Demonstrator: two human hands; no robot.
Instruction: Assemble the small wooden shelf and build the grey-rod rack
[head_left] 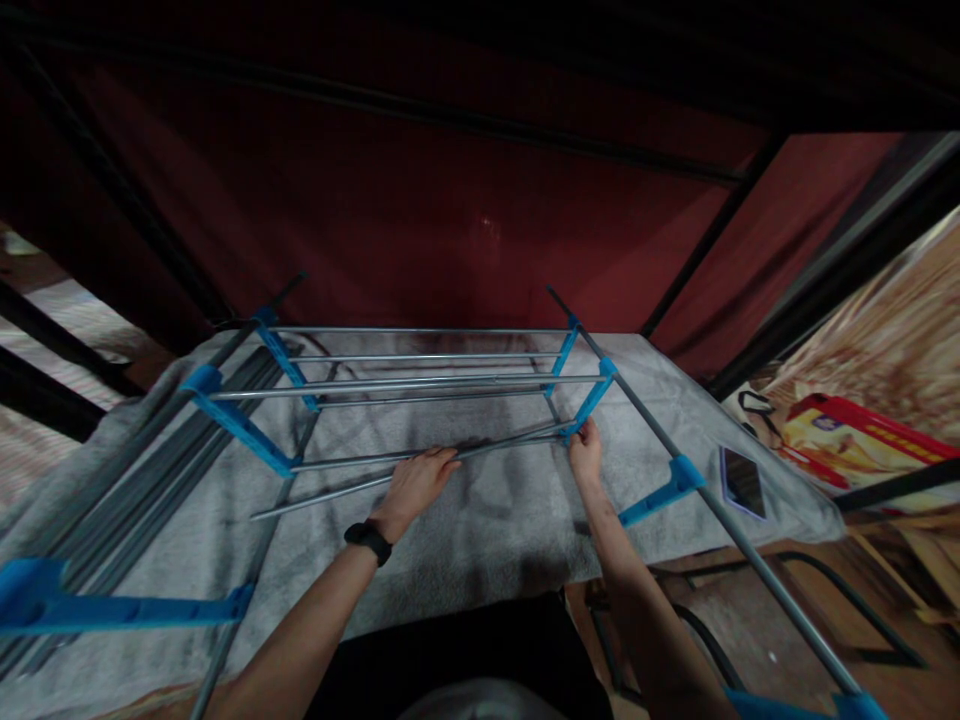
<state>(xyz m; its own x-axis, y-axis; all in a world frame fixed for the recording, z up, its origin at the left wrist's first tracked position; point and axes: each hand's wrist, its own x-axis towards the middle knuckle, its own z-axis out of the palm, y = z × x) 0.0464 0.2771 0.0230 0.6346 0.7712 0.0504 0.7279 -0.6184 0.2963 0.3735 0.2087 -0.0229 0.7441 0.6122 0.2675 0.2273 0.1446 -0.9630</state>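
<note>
A rack of grey metal rods and blue plastic brackets (240, 425) lies on a grey blanket (480, 530). My left hand (414, 488), with a black wristband, grips a loose grey rod (337, 490) that slants from lower left toward the right bracket. My right hand (585, 450) pinches the rod's right end at the blue bracket (592, 400) on the right side rail. Several parallel rods (420, 385) span between the left and right brackets behind my hands.
A bundle of spare dark rods (112, 500) lies along the blanket's left side. A phone (742, 482) rests at the blanket's right edge. A long side rail (750, 555) runs to the lower right. Red fabric walls (420, 210) stand behind. Printed packaging (847, 440) lies at right.
</note>
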